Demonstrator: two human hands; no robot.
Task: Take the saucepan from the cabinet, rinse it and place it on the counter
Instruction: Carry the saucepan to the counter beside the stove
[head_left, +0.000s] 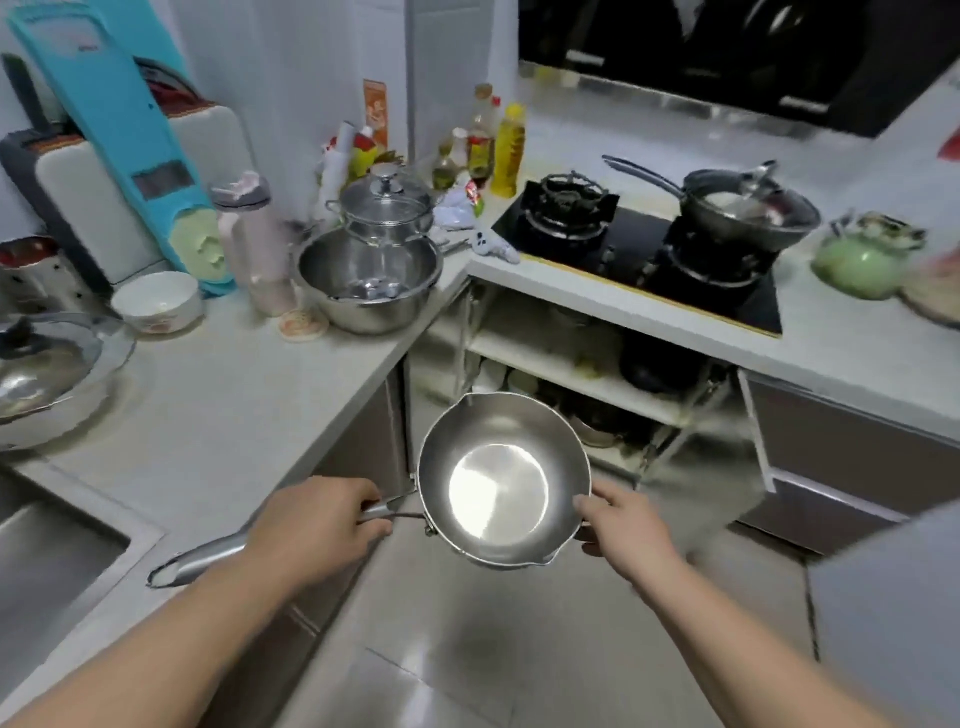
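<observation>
I have the round shiny steel saucepan (503, 480) out of the open cabinet (582, 364), left hand (317, 530) gripping its handle, right hand (621, 525) pinching its rim; 2 steps remain: rinse, place.

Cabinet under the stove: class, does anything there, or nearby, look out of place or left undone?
The cabinet below the stove stands open, its shelves exposed. The saucepan is held in mid-air over the floor, left hand gripping its handle, right hand at the rim. Nothing looks spilled or damaged.

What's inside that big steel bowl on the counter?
A lidded glass pot rests on the steel bowl, hiding part of it. Below, something small and shiny lies on the bottom; it's too blurred to identify.
</observation>
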